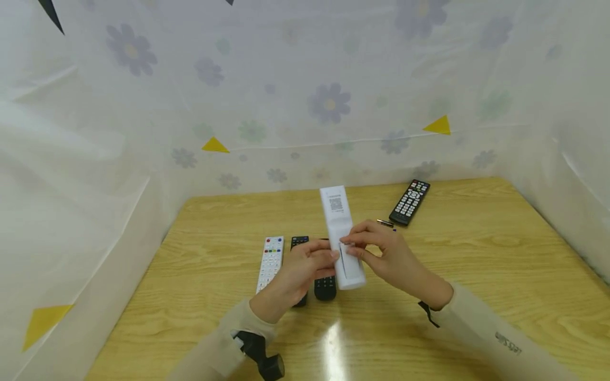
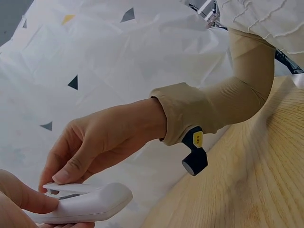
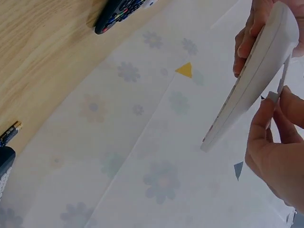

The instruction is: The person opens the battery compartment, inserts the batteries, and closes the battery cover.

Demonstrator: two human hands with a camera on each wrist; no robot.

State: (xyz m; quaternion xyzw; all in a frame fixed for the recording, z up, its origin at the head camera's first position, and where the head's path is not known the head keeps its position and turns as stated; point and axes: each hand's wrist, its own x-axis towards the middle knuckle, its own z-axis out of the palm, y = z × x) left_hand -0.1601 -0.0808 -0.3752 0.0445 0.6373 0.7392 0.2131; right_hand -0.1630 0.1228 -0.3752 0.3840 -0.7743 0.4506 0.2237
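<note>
A white remote control is held up over the table with its back facing me. My left hand grips its lower part from the left side. The right hand pinches the upper end of the white battery cover between thumb and fingers. In the left wrist view, that cover tilts up at one end, leaving a dark gap over the remote's body. The right wrist view also has the cover angled away from the remote. Inside the compartment cannot be seen.
On the table lie a white remote and two black remotes, one partly behind my left hand, the other under the held remote. Farther right are another black remote and a battery. Patterned white sheeting walls the table.
</note>
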